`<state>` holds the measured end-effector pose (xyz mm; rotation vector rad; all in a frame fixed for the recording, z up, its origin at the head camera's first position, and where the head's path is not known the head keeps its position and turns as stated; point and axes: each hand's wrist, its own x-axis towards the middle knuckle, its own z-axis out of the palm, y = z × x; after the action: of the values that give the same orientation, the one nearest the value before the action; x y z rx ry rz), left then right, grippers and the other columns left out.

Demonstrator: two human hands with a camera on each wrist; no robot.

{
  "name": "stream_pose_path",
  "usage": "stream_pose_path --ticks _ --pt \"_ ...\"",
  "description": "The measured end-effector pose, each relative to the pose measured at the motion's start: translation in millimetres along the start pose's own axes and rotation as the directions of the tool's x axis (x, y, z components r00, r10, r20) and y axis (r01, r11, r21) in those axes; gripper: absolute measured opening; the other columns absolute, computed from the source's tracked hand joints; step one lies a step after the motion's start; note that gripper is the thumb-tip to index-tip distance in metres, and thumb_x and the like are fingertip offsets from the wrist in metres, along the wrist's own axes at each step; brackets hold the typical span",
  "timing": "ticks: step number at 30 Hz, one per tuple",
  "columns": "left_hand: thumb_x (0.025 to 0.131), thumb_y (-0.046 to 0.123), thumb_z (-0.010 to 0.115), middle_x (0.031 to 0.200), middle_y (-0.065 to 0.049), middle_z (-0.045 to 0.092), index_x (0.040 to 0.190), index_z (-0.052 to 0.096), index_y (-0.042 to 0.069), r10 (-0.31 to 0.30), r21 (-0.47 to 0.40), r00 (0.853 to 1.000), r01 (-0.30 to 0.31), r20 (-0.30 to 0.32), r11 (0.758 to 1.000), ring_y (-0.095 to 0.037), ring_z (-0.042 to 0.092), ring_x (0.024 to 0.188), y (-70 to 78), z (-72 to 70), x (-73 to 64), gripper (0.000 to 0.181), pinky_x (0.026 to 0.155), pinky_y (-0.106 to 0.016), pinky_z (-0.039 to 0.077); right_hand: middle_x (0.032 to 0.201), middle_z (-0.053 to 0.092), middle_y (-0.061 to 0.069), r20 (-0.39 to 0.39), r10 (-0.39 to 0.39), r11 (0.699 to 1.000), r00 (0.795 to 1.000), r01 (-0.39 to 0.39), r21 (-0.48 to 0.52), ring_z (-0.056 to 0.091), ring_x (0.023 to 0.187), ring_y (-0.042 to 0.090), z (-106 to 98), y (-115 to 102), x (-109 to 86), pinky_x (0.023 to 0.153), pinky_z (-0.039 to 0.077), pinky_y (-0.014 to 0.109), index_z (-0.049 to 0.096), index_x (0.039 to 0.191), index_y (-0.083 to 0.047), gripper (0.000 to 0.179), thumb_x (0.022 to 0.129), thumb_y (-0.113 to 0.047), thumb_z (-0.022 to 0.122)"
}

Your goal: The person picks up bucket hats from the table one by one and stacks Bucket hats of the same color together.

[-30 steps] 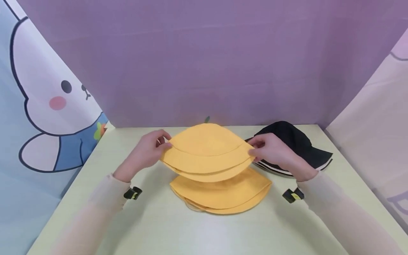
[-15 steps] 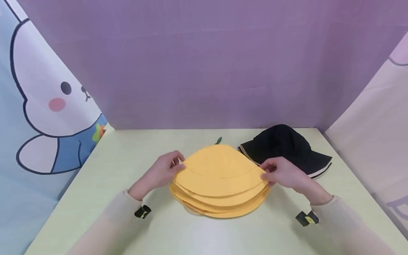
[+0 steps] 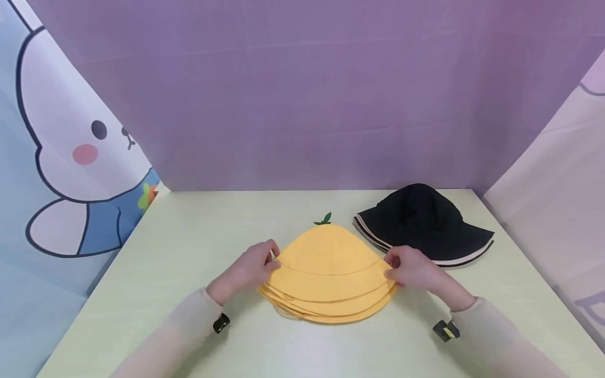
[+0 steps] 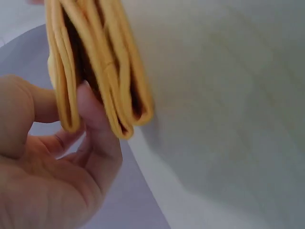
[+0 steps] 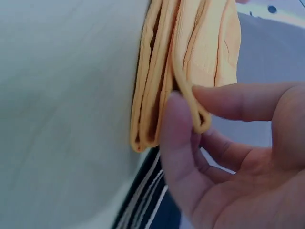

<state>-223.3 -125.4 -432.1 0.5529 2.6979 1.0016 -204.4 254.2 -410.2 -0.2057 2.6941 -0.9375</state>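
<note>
A flattened yellow bucket hat with a small green leaf tab at its crown lies over other yellow hats, whose brims show below it. My left hand pinches the top hat's left brim corner between thumb and finger. At the opposite corner, my right hand pinches the brim in the same way. In the left wrist view the folded brim passes between thumb and finger, beside more folded layers. The right wrist view has the pinched brim fold standing slightly apart from the layers beneath.
Black bucket hats with pale-edged brims lie stacked at the back right, just behind my right hand. They sit on a pale table. A purple cloth rises at the back, with printed cloths at both sides.
Both hands have lowered the top yellow hat toward me, from above the stack onto it. The green leaf tab now shows fully, and the pinch at both corners is kept.
</note>
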Motion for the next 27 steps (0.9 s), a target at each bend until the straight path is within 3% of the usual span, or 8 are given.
stream_pose_path --ticks 3,6,10,12,14,18,21,27 --pt "0.1 0.018 0.064 0.083 -0.002 0.053 0.108 0.057 0.009 -0.031 0.106 1.0 0.031 -0.002 0.994 -0.017 0.05 0.069 3.7 0.5 -0.9 0.013 0.061 -0.032 0.043 0.076 0.055 0.003 -0.038 -0.002 0.982 0.999 -0.005 -0.191 0.053 0.062 0.018 3 -9 -1.0 0.057 0.045 0.033 0.064 0.09 -0.007 0.011 0.083 -0.008 0.073" --pt "0.098 0.019 0.064 0.087 -0.001 0.052 0.109 0.058 0.01 -0.016 0.228 0.999 0.024 -0.036 0.973 -0.017 0.049 0.069 10.3 -2.4 -4.3 0.016 0.058 -0.033 0.042 0.083 0.056 0.003 -0.097 -0.049 0.932 0.994 0.011 -0.362 0.052 0.071 0.021 5 -21 -5.5 0.061 0.045 0.037 0.066 0.096 -0.007 0.014 0.084 -0.011 0.073" --pt "0.094 0.015 0.068 0.097 -0.004 0.055 0.114 0.062 0.007 0.12 0.35 0.989 -0.081 -0.092 0.933 -0.018 0.05 0.076 24.7 -4.0 -8.0 0.022 0.058 -0.032 0.045 0.091 0.057 0.006 -0.182 -0.193 0.874 0.964 0.084 -0.479 0.053 0.08 0.025 12 -38 -11.7 0.065 0.048 0.041 0.069 0.103 -0.005 0.021 0.084 -0.011 0.074" --pt "0.093 0.017 0.071 0.103 -0.006 0.057 0.117 0.064 0.005 0.196 0.384 0.977 -0.149 -0.086 0.911 -0.02 0.051 0.084 32.8 -1.4 -8.7 0.028 0.063 -0.033 0.048 0.096 0.058 0.007 -0.176 -0.263 0.855 0.949 0.145 -0.498 0.053 0.084 0.025 17 -46 -13.4 0.068 0.05 0.041 0.07 0.107 -0.003 0.026 0.084 -0.014 0.076" --pt "0.092 0.026 0.073 0.108 -0.009 0.058 0.122 0.064 0.005 0.238 0.404 0.97 -0.198 -0.051 0.893 -0.024 0.052 0.09 40.9 2.8 -9.0 0.037 0.07 -0.037 0.049 0.102 0.059 0.008 -0.138 -0.287 0.843 0.948 0.182 -0.506 0.053 0.089 0.026 21 -53 -14.4 0.072 0.05 0.04 0.07 0.114 -0.003 0.037 0.084 -0.021 0.08" --pt "0.09 0.044 0.075 0.114 -0.01 0.056 0.129 0.063 0.009 0.205 0.452 0.978 -0.194 0.025 0.871 -0.028 0.05 0.098 48.0 14.7 -8.8 0.054 0.076 -0.043 0.047 0.111 0.057 0.008 -0.062 -0.225 0.849 0.972 0.164 -0.502 0.051 0.098 0.026 27 -60 -13.4 0.079 0.049 0.04 0.067 0.127 -0.005 0.057 0.082 -0.035 0.084" --pt "0.089 0.049 0.075 0.115 -0.01 0.055 0.131 0.063 0.011 0.157 0.486 0.987 -0.156 0.038 0.86 -0.029 0.05 0.101 47.9 22.2 -7.4 0.058 0.078 -0.044 0.046 0.112 0.055 0.007 -0.034 -0.18 0.845 0.983 0.137 -0.516 0.05 0.098 0.025 29 -60 -11.2 0.077 0.048 0.041 0.066 0.129 -0.007 0.058 0.083 -0.038 0.083" --pt "0.091 0.051 0.071 0.116 -0.009 0.056 0.13 0.063 0.013 0.129 0.531 0.99 -0.135 0.049 0.837 -0.029 0.048 0.104 46.9 29.9 -3.3 0.055 0.081 -0.045 0.044 0.109 0.053 0.007 0.0 -0.196 0.78 0.981 0.156 -0.606 0.048 0.099 0.026 35 -57 -7.2 0.069 0.047 0.041 0.066 0.125 -0.008 0.052 0.086 -0.04 0.079"
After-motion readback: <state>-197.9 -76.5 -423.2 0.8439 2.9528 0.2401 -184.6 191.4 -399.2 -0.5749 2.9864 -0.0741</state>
